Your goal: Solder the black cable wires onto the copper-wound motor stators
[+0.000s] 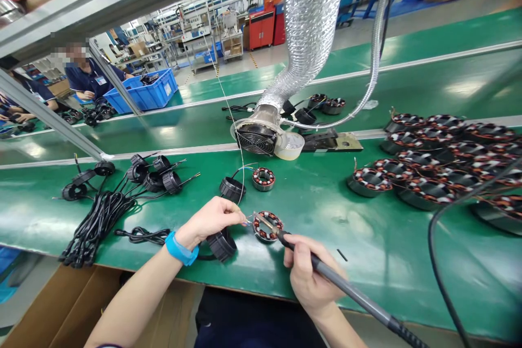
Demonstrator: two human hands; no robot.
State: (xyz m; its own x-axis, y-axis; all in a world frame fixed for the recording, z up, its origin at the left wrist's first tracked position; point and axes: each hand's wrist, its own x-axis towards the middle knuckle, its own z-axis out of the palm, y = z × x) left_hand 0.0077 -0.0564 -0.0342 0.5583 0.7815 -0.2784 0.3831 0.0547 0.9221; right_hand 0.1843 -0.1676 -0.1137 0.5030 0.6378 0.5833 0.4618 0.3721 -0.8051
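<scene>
My left hand point(214, 220), with a blue wristband point(180, 250), pinches thin wire ends just left of a ring-shaped motor stator point(267, 227) with copper windings. A thin solder wire point(222, 87) hangs from above and runs down to these fingers. In my right hand point(310, 272) is a soldering iron point(326, 272), held like a pen. Its tip reaches over the near stator's left edge; exact contact is too small to tell. A black round cap with a cable point(222, 244) lies below my left hand. Behind are another black cap point(232, 188) and a second stator point(263, 179).
A fume fan point(256, 141) on a foil duct point(312, 16) stands behind the stators, beside a tape roll point(290, 145). Many stators point(428, 190) sit right, near the iron's black cord point(434, 239). Bundled black cables point(101, 223) lie left. A co-worker point(87, 79) sits beyond.
</scene>
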